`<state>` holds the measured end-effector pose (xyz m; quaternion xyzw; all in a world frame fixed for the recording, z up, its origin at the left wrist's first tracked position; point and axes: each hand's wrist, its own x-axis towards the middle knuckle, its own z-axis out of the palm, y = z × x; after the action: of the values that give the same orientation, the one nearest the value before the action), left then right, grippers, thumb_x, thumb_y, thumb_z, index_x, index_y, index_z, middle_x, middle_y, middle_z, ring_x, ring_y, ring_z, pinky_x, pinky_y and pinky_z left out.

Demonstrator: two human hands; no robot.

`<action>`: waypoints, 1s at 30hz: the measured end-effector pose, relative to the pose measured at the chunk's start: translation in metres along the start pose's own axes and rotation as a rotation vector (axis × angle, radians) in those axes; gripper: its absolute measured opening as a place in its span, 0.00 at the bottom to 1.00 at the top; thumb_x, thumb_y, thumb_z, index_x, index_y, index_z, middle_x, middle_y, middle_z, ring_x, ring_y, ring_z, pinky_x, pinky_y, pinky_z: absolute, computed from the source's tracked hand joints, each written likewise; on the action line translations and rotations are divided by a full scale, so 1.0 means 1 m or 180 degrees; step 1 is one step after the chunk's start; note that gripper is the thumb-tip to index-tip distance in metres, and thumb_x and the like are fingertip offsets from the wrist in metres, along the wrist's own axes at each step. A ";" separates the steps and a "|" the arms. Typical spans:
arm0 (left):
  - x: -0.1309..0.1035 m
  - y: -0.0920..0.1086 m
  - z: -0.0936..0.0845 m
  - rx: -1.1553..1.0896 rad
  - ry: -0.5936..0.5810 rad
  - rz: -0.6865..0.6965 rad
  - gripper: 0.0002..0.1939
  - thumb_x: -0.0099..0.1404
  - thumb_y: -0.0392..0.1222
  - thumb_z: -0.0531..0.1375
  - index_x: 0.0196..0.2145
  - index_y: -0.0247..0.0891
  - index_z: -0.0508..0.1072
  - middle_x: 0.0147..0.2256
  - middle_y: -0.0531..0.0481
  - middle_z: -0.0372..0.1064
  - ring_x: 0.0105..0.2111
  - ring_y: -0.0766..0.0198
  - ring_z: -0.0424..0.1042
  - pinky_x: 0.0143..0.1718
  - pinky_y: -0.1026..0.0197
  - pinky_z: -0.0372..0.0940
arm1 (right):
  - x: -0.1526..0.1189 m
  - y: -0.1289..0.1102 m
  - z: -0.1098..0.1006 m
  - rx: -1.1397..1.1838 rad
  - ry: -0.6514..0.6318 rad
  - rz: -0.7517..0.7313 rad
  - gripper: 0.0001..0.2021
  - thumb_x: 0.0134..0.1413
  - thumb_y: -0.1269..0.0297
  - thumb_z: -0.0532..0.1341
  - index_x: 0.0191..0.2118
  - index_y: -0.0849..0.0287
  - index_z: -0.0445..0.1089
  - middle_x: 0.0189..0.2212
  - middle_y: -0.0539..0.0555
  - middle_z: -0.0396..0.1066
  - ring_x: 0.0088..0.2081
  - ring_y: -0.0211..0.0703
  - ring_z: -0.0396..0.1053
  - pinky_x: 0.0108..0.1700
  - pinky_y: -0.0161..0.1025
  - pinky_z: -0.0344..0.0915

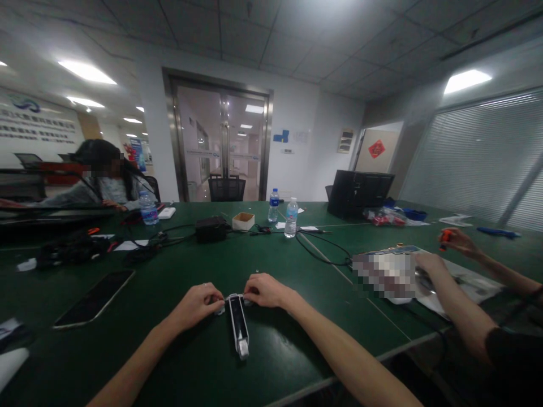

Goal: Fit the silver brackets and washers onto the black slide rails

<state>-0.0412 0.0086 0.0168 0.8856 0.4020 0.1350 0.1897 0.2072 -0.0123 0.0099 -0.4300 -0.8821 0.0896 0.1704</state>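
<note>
A long, narrow object (238, 322) with a white frame and a dark middle lies on the green table in front of me. Its near end is pale and shiny; its exact kind does not show. At the far left corner, my left hand (199, 305) is closed in a pinch, with a ring on one finger. Opposite it, my right hand (268, 290) pinches at the far right corner. Small, pale, translucent bits show under both sets of fingertips, too small to name. A smartphone (95, 298) lies dark side up, left of my left hand.
Beyond my hands stand water bottles (291, 217), a small open box (243, 221) and a black adapter-like block (211, 228) with cables. A monitor (360, 193) stands at the back right. At right, a co-worker's hands (460, 242) hold an orange tool; another person sits at left.
</note>
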 end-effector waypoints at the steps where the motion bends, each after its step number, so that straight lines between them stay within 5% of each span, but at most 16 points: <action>1: 0.000 0.000 0.000 0.0018 0.0038 0.0009 0.18 0.63 0.53 0.54 0.37 0.39 0.77 0.33 0.50 0.68 0.32 0.61 0.65 0.35 0.61 0.60 | 0.000 -0.001 0.000 0.0031 -0.0008 0.0007 0.06 0.57 0.65 0.60 0.36 0.60 0.73 0.34 0.52 0.69 0.32 0.36 0.65 0.35 0.31 0.59; 8: -0.001 -0.005 0.001 -0.0045 0.0094 0.0039 0.17 0.65 0.51 0.54 0.37 0.37 0.76 0.34 0.49 0.69 0.33 0.61 0.65 0.35 0.61 0.60 | -0.003 0.014 -0.008 -0.0115 0.0210 0.0250 0.09 0.58 0.60 0.58 0.36 0.59 0.73 0.33 0.52 0.69 0.34 0.38 0.66 0.38 0.34 0.60; 12: 0.000 -0.007 0.001 -0.0078 0.0040 0.0014 0.14 0.64 0.49 0.55 0.36 0.37 0.75 0.34 0.49 0.69 0.33 0.62 0.65 0.34 0.62 0.60 | -0.007 0.038 -0.006 -0.0371 0.0571 0.0799 0.12 0.59 0.64 0.56 0.47 0.58 0.70 0.42 0.57 0.68 0.44 0.43 0.65 0.45 0.37 0.60; 17: -0.001 -0.009 0.003 -0.0146 0.0019 0.0022 0.13 0.64 0.49 0.56 0.35 0.37 0.74 0.34 0.50 0.69 0.33 0.62 0.66 0.33 0.63 0.61 | -0.007 0.053 0.008 -0.0573 0.0408 0.0989 0.20 0.61 0.64 0.55 0.59 0.53 0.63 0.49 0.59 0.65 0.49 0.48 0.62 0.49 0.42 0.59; 24: -0.001 -0.006 0.005 -0.0199 0.0027 -0.0045 0.10 0.63 0.45 0.57 0.33 0.36 0.72 0.34 0.50 0.67 0.32 0.63 0.66 0.33 0.63 0.61 | 0.001 0.054 0.009 -0.0262 0.0282 0.1018 0.12 0.61 0.67 0.55 0.45 0.58 0.73 0.43 0.58 0.68 0.45 0.45 0.66 0.48 0.39 0.60; 30: 0.000 -0.010 0.005 -0.0145 0.0060 -0.0186 0.09 0.64 0.45 0.56 0.33 0.37 0.72 0.35 0.50 0.66 0.33 0.62 0.66 0.33 0.63 0.61 | 0.001 0.046 0.005 0.0018 0.0135 0.0941 0.06 0.59 0.67 0.58 0.38 0.60 0.72 0.37 0.56 0.71 0.39 0.43 0.69 0.42 0.36 0.63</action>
<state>-0.0463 0.0133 0.0078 0.8676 0.4262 0.1468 0.2098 0.2380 0.0168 -0.0086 -0.5565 -0.8051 0.1071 0.1752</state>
